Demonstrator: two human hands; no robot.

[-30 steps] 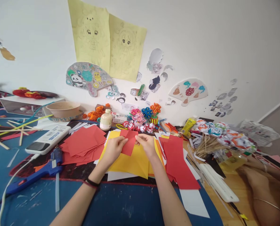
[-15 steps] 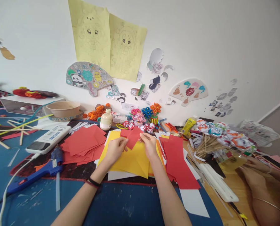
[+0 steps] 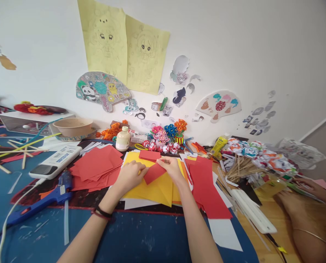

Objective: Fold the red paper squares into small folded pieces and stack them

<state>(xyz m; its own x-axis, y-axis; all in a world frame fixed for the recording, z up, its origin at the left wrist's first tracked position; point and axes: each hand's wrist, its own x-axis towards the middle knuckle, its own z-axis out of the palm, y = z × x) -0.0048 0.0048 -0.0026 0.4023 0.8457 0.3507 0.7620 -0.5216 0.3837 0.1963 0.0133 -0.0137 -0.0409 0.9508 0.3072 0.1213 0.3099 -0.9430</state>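
Observation:
A small folded-looking red paper piece (image 3: 154,174) is held just above the yellow paper (image 3: 157,195). My left hand (image 3: 132,174) is closed at its left end, the thumb and curled fingers on the edge. At the upper right edge, my right hand (image 3: 170,168) pinches the same piece between thumb and fingers. Behind it, flat on the yellow sheets, lies another small red paper rectangle (image 3: 149,155). A stack of red paper squares (image 3: 97,166) sits left of my left hand, and larger red sheets (image 3: 208,188) lie right of my right hand.
To the left are a blue glue gun (image 3: 56,195), a white power strip (image 3: 56,162) and a bowl (image 3: 73,126). A glue bottle (image 3: 123,139) and paper flowers (image 3: 161,136) stand behind. On the right, a co-worker's hand (image 3: 306,185) is near a white device (image 3: 254,210).
The red paper in my hands has turned and shifted lower, showing as a narrow strip. The small red rectangle behind it is now more exposed. The co-worker's hand at the right has moved.

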